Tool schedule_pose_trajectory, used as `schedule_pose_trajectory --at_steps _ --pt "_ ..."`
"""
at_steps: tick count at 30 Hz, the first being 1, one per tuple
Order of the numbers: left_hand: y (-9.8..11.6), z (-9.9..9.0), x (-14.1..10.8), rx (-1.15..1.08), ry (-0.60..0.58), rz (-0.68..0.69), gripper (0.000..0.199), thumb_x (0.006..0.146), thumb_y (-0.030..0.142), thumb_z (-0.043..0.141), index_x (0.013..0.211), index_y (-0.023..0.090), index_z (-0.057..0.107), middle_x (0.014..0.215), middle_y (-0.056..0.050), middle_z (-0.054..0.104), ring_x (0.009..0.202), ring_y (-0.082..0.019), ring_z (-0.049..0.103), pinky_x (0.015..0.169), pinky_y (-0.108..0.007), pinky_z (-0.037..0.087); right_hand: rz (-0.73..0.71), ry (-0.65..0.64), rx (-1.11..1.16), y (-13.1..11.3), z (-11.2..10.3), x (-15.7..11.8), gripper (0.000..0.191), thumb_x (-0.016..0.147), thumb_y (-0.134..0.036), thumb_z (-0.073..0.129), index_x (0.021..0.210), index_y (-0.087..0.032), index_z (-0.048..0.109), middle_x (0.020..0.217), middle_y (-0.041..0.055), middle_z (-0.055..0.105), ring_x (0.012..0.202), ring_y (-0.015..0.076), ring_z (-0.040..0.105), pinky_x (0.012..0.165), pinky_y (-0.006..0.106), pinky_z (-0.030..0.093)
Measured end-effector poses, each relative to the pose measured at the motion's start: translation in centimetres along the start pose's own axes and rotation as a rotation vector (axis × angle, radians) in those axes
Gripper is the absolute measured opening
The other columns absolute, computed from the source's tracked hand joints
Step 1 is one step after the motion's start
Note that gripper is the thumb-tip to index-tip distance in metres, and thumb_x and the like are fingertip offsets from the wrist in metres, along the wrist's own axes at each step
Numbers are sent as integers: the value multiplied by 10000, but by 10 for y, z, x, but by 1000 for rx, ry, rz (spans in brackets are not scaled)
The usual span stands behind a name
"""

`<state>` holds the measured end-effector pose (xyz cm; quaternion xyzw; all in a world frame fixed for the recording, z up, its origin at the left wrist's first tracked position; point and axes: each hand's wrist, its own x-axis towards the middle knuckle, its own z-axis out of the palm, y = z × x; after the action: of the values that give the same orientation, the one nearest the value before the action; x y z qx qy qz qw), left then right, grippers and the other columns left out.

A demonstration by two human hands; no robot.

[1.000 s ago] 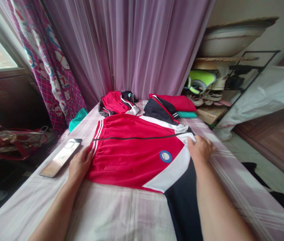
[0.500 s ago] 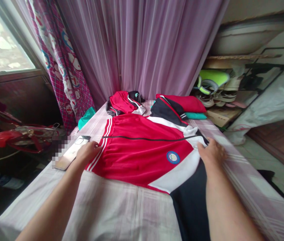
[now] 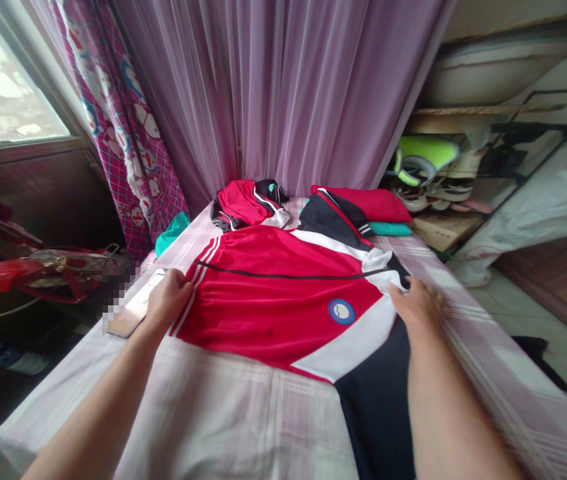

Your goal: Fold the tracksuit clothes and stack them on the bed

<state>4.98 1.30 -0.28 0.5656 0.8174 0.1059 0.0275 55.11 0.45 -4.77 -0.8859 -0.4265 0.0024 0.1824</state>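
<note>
1. Jacket (image 3: pixel 273 300): spread across the middle of the plaid-covered surface (image 3: pixel 243 413), one dark sleeve running to the near edge.
2. Left hand (image 3: pixel 169 293): clamped on the striped hem.
3. Right hand (image 3: pixel 419 300): clamped on the collar, near the right edge; hands well apart.
4. Phone (image 3: pixel 127 317): near the left edge, partly hidden by the left hand.
5. Crumpled clothes (image 3: pixel 243 202): at the far edge.
6. Folded clothes (image 3: pixel 386 205): at the far right corner.

Pale daylight enters through the window (image 3: pixel 6 87), upper left; the area beneath lies dim; outer edges stretch and blur.
</note>
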Motion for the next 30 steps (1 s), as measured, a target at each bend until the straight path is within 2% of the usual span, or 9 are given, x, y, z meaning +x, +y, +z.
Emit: schedule_pose_trajectory --at_steps 4,8,13,17,21,23,26,28,30 --pt "-7 7 -5 41 -57 -47 360 853 382 476 1156 199 548 1022 -121 731 929 -292 690 714 -329 471 3 -24 3 -1 -1 -1 612 880 -566 460 1348 -185 558 1381 180 562 1267 378 489 1026 549 381" --pt "-6 8 9 24 -99 -18 569 833 426 521 1340 172 477 1179 -171 702 1041 -332 678 810 -382 499 -5 -16 63 0 0 1 667 861 -634 443 1362 -205 549 1411 159 546 1289 370 470 1053 553 355" --pt "2 6 39 -289 -194 -99 627 818 458 563 1358 146 497 1083 -130 726 925 -257 703 754 -322 528 -21 16 115 0 4 2 649 879 -624 395 1353 -209 555 1405 149 550 1289 352 462 1059 545 345" --pt "13 4 51 -410 -126 -109 622 825 457 575 1352 134 503 1074 -117 719 913 -238 697 747 -305 527 -23 19 90 0 6 2 628 876 -615 410 1337 -215 561 1405 152 545 1284 352 466 1060 545 335" --pt "26 4 39 -113 59 53 505 888 368 496 1374 232 495 1172 -115 686 1002 -270 672 813 -358 513 -17 25 69 0 8 3 617 870 -618 422 1316 -220 572 1385 155 560 1272 358 475 1053 552 337" --pt "31 4 32 61 39 81 492 916 334 428 1394 232 490 1223 -156 655 1025 -316 665 818 -419 517 -11 11 72 1 8 4 631 880 -628 394 1320 -212 573 1379 160 567 1266 358 485 1052 553 341" --pt "34 2 32 180 -65 72 489 918 303 399 1381 219 533 1252 -198 624 1043 -365 660 819 -482 532 -11 -4 85 1 7 4 646 901 -626 351 1332 -199 572 1380 163 574 1261 358 498 1055 548 346" --pt "37 1 38 228 -45 106 468 888 255 432 1323 225 601 1369 -206 557 1153 -394 613 880 -520 522 -17 -5 93 1 6 5 636 909 -607 349 1335 -194 578 1391 157 572 1262 359 504 1063 535 349" --pt "41 4 47 242 38 202 456 877 244 448 1292 229 634 1510 -172 447 1306 -404 503 983 -551 476 -11 -16 115 2 4 10 607 920 -564 353 1335 -187 587 1384 150 584 1255 348 521 1061 496 371"
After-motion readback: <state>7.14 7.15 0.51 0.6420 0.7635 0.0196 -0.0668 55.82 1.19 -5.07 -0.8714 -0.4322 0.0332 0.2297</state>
